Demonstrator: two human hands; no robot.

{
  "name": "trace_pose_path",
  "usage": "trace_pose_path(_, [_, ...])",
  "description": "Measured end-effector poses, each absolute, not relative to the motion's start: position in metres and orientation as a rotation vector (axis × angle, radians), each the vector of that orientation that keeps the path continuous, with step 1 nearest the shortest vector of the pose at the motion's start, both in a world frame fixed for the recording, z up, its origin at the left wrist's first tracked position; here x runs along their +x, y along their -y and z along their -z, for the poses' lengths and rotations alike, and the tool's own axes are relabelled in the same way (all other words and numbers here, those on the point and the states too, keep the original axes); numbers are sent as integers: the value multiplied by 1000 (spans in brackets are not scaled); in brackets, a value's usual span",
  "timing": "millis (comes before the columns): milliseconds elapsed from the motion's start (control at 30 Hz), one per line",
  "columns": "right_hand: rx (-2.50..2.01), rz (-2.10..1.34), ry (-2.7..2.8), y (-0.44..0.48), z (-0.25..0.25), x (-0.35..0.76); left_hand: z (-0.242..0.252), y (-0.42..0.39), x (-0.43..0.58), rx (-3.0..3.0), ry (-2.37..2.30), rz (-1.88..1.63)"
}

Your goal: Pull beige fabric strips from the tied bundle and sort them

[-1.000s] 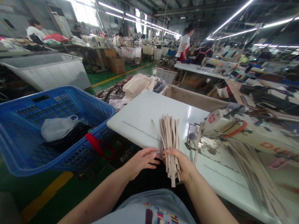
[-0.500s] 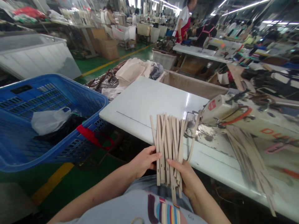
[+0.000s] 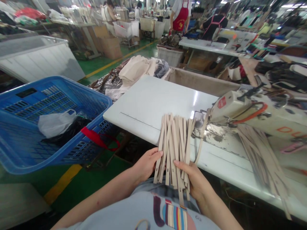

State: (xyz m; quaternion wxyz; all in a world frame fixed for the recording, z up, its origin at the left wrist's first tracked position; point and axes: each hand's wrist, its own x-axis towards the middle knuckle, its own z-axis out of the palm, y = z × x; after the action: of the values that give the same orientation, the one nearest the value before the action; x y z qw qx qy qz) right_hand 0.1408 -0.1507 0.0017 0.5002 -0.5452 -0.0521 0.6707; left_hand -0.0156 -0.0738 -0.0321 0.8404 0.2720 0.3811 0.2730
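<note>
A fanned bundle of beige fabric strips stands between my hands at the front edge of the white sewing table. My left hand grips the bundle's left side, thumb in front and fingers mostly hidden behind. From the right, my right hand holds the same bundle, its thumb across the front. Small dark slots show near the lower ends of some strips. A single strip hangs from the sewing machine beside the bundle. More beige strips lie on the table beyond the machine's arm.
At left stands a blue plastic basket with a white bag and a black bag inside; a red strap hangs on its rim. Beige cloth is piled behind the table. A person in a red apron stands farther back.
The strips on the left of the bundle have swung, their lower ends now farther left and their tops gathered closer. The view has shifted slightly. The person in the apron has turned.
</note>
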Motion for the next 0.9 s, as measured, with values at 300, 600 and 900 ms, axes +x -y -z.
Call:
trace_pose_path(300, [-1297,-1649,82,149,-3,140,36,68,-17,572,-863,-519])
trace_pose_path(600, [-1296,-1645,129,149,-3,139,38,68,-14,545,-826,-515])
trace_pose_path(900, [-1315,-1608,129,150,2,138,31,71,-9,639,-804,-497])
